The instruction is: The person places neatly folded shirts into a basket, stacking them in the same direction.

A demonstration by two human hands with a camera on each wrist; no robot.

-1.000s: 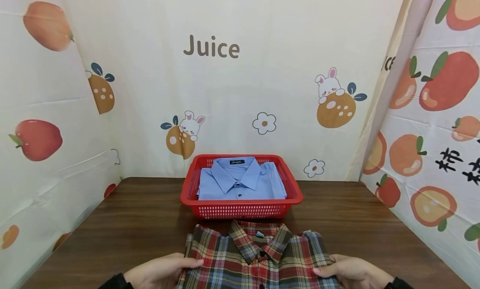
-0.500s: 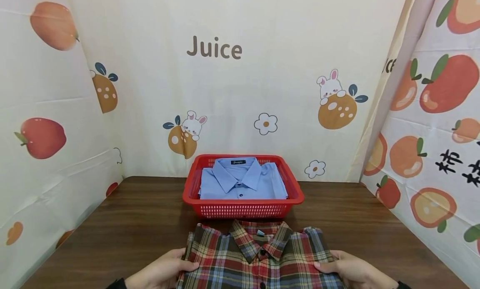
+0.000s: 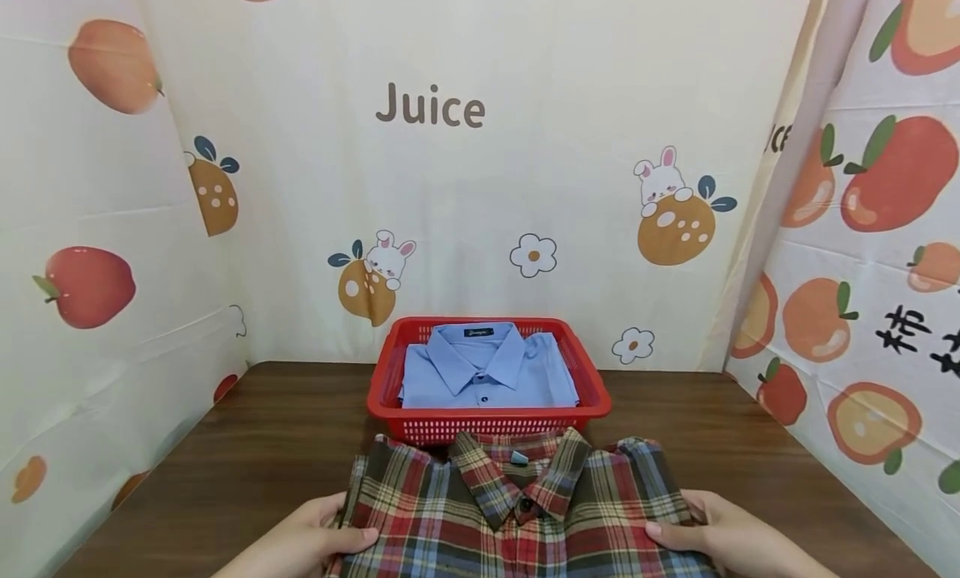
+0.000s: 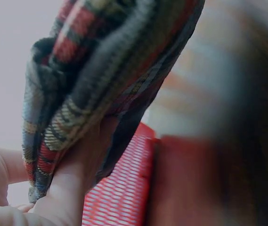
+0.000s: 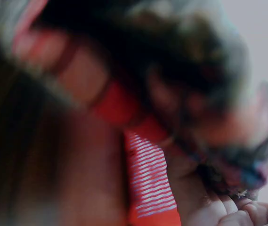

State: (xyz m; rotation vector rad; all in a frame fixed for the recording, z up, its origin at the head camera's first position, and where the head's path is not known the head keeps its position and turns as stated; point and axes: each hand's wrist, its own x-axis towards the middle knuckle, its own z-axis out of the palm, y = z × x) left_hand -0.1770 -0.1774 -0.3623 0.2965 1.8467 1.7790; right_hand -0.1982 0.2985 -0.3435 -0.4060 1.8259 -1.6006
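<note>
A folded plaid shirt (image 3: 510,511) in red, brown, blue and cream, its collar toward the back, is held up by both hands. My left hand (image 3: 315,535) grips its left side, thumb on top and fingers underneath. On the opposite side my right hand (image 3: 720,532) holds it the same way. Thick folded layers of the shirt (image 4: 96,84) lie between thumb and fingers in the left wrist view; the right wrist view is blurred. Just beyond the collar stands a red plastic basket (image 3: 378,395), with a folded light blue shirt (image 3: 487,378) inside.
The basket stands on a dark wooden table (image 3: 300,428), near its back edge. Fabric sheets printed with fruit and rabbits hang behind it (image 3: 465,186) and along both sides.
The plaid shirt has risen off the table with both hands and looks larger, its collar now overlapping the front of the basket. The head view has shifted slightly.
</note>
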